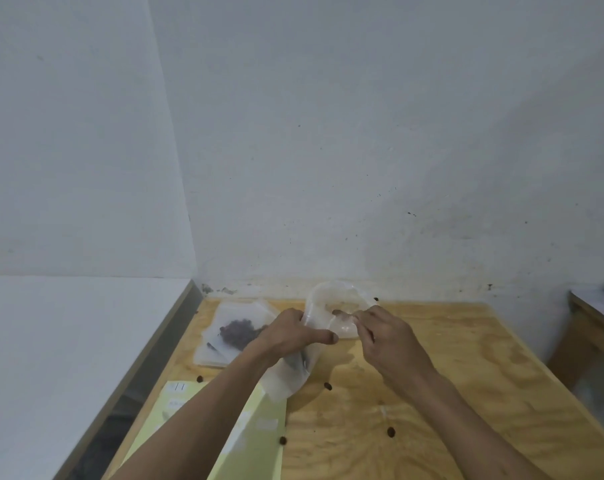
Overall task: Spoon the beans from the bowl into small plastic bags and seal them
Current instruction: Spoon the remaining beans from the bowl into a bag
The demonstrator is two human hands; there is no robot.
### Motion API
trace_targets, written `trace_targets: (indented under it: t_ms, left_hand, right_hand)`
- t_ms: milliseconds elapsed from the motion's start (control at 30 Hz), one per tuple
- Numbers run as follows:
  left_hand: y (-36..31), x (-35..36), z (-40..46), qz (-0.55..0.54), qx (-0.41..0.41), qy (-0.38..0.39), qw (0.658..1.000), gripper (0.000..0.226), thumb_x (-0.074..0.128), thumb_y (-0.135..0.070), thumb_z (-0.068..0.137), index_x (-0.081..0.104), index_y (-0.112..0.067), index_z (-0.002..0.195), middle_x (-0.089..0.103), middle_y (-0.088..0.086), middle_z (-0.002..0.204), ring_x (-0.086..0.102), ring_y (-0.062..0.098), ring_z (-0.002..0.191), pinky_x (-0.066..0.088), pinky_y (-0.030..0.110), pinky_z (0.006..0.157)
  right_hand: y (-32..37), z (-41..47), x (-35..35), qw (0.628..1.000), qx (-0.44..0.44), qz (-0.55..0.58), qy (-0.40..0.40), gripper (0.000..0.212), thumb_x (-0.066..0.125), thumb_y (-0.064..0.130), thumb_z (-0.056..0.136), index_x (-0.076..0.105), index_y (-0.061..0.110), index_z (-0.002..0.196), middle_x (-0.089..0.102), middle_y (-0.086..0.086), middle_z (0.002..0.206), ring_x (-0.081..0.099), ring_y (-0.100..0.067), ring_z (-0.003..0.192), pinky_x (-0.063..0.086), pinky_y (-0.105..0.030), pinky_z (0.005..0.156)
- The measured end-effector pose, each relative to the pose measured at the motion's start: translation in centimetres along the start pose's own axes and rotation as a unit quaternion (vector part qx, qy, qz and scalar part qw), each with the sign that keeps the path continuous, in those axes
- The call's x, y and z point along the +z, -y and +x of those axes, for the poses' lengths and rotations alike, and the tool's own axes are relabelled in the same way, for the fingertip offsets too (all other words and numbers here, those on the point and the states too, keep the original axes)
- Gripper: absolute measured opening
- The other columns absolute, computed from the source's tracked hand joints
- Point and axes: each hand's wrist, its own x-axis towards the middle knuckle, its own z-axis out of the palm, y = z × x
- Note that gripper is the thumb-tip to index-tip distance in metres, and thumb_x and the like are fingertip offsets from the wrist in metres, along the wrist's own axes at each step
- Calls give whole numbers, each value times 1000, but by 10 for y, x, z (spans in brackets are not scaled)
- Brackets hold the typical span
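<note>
My left hand [290,336] grips a small plastic bag [293,375] and my right hand [385,336] pinches its open top, just in front of the see-through bowl [335,299]. If I tip the bag, beans could spill onto the counter [449,358], like the loose beans [391,432] there.

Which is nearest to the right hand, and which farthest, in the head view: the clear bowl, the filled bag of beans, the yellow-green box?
From the right hand:
1. Clear bowl, touching its fingers, toward the wall.
2. Filled bag of beans, left, beyond the left hand.
3. Yellow-green box, near left, under the left forearm.
</note>
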Motion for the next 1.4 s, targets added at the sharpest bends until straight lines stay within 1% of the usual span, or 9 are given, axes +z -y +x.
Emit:
trace_targets:
  t_ms: [100, 233, 433, 600, 700, 900, 1167, 1267, 1400]
  left_hand:
    - [1, -4, -3, 6, 4, 4, 1000, 38, 88, -42, 68, 73, -19, 94, 76, 5, 100, 70, 18, 87, 55, 33, 78]
    - [-4, -7, -5, 5, 17, 19, 1000, 32, 85, -39, 74, 72, -23, 98, 72, -6, 90, 65, 7, 77, 50, 21, 63]
    - [-20, -13, 1, 8, 42, 8, 999, 50, 85, -49, 71, 66, -24, 110, 69, -5, 100, 63, 8, 85, 48, 24, 63]
    - [-31, -10, 12, -14, 32, 3, 999, 41, 82, -45, 74, 72, -11, 94, 70, 3, 88, 65, 16, 77, 50, 27, 66]
    - [-24, -4, 14, -18, 27, -8, 999, 47, 81, -43, 77, 71, -6, 104, 71, 9, 95, 64, 20, 79, 47, 26, 65]
    - [-10, 0, 9, 0, 34, 22, 999, 35, 81, -42, 78, 71, -22, 106, 72, -6, 95, 66, 11, 84, 47, 23, 65]
    - [-13, -16, 0, -2, 30, 21, 999, 37, 81, -41, 79, 72, -18, 107, 75, 1, 97, 70, 16, 84, 54, 27, 69]
    - [-5, -20, 3, -12, 21, 5, 1000, 43, 83, -46, 73, 73, -17, 103, 77, 7, 98, 73, 24, 89, 56, 34, 80]
    - [-3, -19, 0, -50, 21, -13, 998, 45, 82, -43, 76, 72, -8, 102, 75, 12, 97, 72, 25, 83, 50, 29, 72]
  right_hand:
    - [-6, 4, -7, 998, 31, 8, -61, 15, 59, 4, 97, 72, 9, 90, 60, 0, 75, 59, -17, 65, 50, -35, 60]
    - [1, 12, -5, 985, 103, 30, -131, 31, 58, 5, 97, 56, 7, 66, 49, -2, 56, 47, -19, 52, 38, -31, 50]
    - [9, 22, 10, 956, 225, 98, -164, 44, 54, 4, 96, 39, 15, 56, 42, 1, 51, 36, -12, 49, 27, -27, 46]
    - [6, 26, 21, 924, 319, 121, -172, 41, 52, 6, 96, 50, 8, 55, 57, -4, 53, 63, -27, 56, 44, -34, 47]
    - [3, 29, 20, 892, 378, 143, -204, 42, 52, 7, 97, 56, 4, 55, 65, -10, 58, 67, -29, 61, 53, -35, 56]
    - [10, 37, 30, 854, 443, 182, -204, 40, 51, 9, 93, 61, -3, 56, 69, -13, 61, 65, -32, 62, 58, -44, 60]
    - [12, 41, 17, 660, 593, 400, -229, 39, 51, 2, 91, 61, 2, 53, 65, -4, 44, 74, -28, 60, 62, -46, 78]
    - [10, 39, 8, 652, 596, 406, -236, 34, 51, 2, 91, 59, 0, 58, 62, -1, 40, 71, -22, 51, 62, -42, 77]
    - [3, 32, -1, 692, 577, 367, -230, 31, 51, 5, 93, 66, -2, 67, 66, 0, 46, 68, -13, 43, 56, -30, 54]
